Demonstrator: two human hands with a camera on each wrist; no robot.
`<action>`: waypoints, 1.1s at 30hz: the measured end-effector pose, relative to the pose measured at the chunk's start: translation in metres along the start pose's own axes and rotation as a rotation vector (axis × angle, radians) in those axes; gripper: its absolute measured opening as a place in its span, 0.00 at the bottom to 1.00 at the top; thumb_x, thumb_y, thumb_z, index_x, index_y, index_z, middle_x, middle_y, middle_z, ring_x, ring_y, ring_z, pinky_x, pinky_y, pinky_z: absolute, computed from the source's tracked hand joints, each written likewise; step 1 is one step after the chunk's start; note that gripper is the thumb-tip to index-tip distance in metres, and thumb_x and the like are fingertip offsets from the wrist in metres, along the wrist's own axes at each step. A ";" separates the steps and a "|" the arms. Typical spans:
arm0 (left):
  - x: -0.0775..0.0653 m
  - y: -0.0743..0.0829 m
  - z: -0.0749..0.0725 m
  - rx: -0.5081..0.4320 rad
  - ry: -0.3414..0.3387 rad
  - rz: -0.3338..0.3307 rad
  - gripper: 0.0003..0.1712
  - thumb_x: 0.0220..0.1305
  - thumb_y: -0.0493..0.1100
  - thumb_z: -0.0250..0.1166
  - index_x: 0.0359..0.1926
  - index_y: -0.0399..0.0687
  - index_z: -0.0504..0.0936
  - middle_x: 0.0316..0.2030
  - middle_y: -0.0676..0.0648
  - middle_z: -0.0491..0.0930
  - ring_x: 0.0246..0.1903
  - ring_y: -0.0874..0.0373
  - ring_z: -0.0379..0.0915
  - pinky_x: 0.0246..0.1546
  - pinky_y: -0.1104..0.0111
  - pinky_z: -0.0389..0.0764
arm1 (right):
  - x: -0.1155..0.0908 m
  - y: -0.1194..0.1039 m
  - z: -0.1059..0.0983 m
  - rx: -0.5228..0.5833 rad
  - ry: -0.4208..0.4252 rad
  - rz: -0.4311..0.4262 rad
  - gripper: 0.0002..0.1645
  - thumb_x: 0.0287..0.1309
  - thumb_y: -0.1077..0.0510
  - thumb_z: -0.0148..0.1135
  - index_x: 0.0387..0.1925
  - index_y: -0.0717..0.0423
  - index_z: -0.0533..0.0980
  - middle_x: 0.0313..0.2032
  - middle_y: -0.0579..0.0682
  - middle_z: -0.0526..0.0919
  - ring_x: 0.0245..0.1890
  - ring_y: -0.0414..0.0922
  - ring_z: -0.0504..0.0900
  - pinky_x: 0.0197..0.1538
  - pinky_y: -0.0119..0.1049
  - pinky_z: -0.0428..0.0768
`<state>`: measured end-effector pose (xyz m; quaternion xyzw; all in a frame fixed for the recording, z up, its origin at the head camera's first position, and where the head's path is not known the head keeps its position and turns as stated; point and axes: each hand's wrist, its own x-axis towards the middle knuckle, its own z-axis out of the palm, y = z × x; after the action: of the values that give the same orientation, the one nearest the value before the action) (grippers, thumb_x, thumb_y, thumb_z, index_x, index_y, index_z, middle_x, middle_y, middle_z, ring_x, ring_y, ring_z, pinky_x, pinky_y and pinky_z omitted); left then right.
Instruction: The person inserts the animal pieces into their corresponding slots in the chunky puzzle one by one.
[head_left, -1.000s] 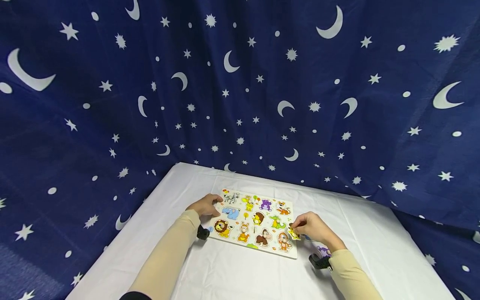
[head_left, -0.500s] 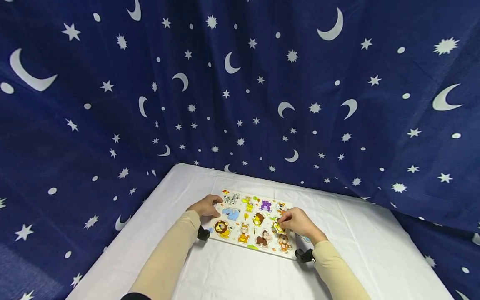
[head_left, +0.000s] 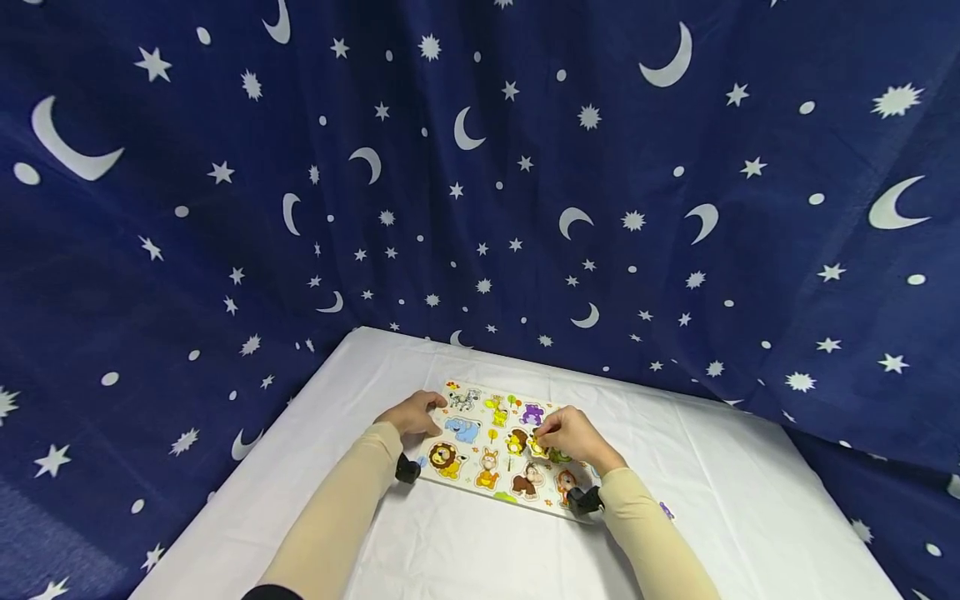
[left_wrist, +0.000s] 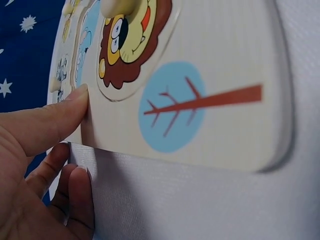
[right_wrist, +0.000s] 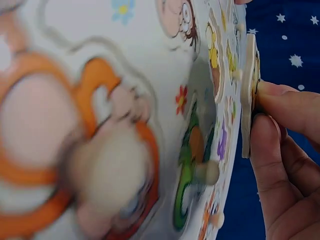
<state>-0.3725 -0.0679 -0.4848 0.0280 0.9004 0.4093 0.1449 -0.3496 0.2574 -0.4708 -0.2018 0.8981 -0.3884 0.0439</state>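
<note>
My right hand [head_left: 576, 437] pinches a yellow animal puzzle piece [head_left: 537, 445] just above the middle of a white peg puzzle board [head_left: 480, 489]. The right wrist view shows the held piece [right_wrist: 248, 95] edge-on, raised off the board, with thumb and fingers at its face. At the board's left edge rests my left hand [head_left: 411, 413], its thumb touching the edge near the lion piece [left_wrist: 132, 42] and the other fingers bent loosely beside it. Knobbed animal pieces sit in the board, among them a hedgehog [head_left: 516, 442], an elephant [head_left: 462, 430] and a gorilla [head_left: 527, 481].
A loose purple piece [head_left: 667, 510] lies on the white tablecloth [head_left: 465, 558], right of my right forearm. Something blue shows by the board's right edge, partly hidden by the wrist. A dark blue curtain [head_left: 420, 200] with moons and stars stands behind the table.
My right hand has carried the yellow piece leftward from the board's right edge to beside the hedgehog, uncovering the tiger area, then covering the crocodile. My left hand stays put.
</note>
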 end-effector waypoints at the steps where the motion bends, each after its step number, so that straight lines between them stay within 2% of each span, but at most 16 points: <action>1: 0.000 0.000 0.000 0.003 0.001 -0.001 0.28 0.53 0.33 0.74 0.56 0.46 0.79 0.64 0.38 0.72 0.66 0.44 0.66 0.72 0.51 0.63 | 0.002 -0.001 0.002 0.004 -0.001 0.005 0.02 0.50 0.69 0.70 0.29 0.63 0.86 0.31 0.55 0.89 0.25 0.37 0.78 0.27 0.29 0.77; 7: -0.001 0.000 0.001 0.015 0.015 0.002 0.28 0.53 0.33 0.74 0.57 0.46 0.79 0.63 0.39 0.72 0.64 0.45 0.68 0.72 0.51 0.64 | 0.011 -0.006 0.010 0.036 -0.004 0.013 0.03 0.50 0.70 0.70 0.28 0.63 0.87 0.31 0.55 0.89 0.22 0.35 0.77 0.25 0.29 0.76; 18: -0.005 0.002 0.000 0.016 0.019 0.005 0.29 0.53 0.33 0.74 0.57 0.46 0.79 0.63 0.38 0.73 0.65 0.45 0.67 0.72 0.52 0.63 | 0.024 -0.007 0.024 0.028 -0.025 0.007 0.02 0.49 0.69 0.72 0.29 0.64 0.86 0.32 0.55 0.89 0.29 0.37 0.81 0.33 0.31 0.80; 26: -0.006 0.003 0.001 0.018 0.022 -0.002 0.28 0.53 0.33 0.74 0.57 0.47 0.79 0.63 0.39 0.73 0.64 0.46 0.68 0.72 0.52 0.64 | 0.027 -0.006 0.030 0.021 -0.038 0.062 0.03 0.50 0.69 0.72 0.27 0.60 0.86 0.31 0.52 0.89 0.27 0.38 0.80 0.29 0.32 0.78; 33: -0.006 0.003 0.000 0.008 0.023 0.007 0.28 0.53 0.32 0.74 0.57 0.46 0.80 0.63 0.38 0.73 0.65 0.45 0.67 0.73 0.52 0.63 | 0.027 -0.007 0.032 0.043 -0.050 0.050 0.06 0.51 0.70 0.71 0.25 0.58 0.85 0.30 0.53 0.88 0.25 0.39 0.76 0.25 0.31 0.74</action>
<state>-0.3668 -0.0670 -0.4807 0.0270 0.9034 0.4067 0.1331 -0.3648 0.2206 -0.4853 -0.1878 0.8929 -0.4014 0.0803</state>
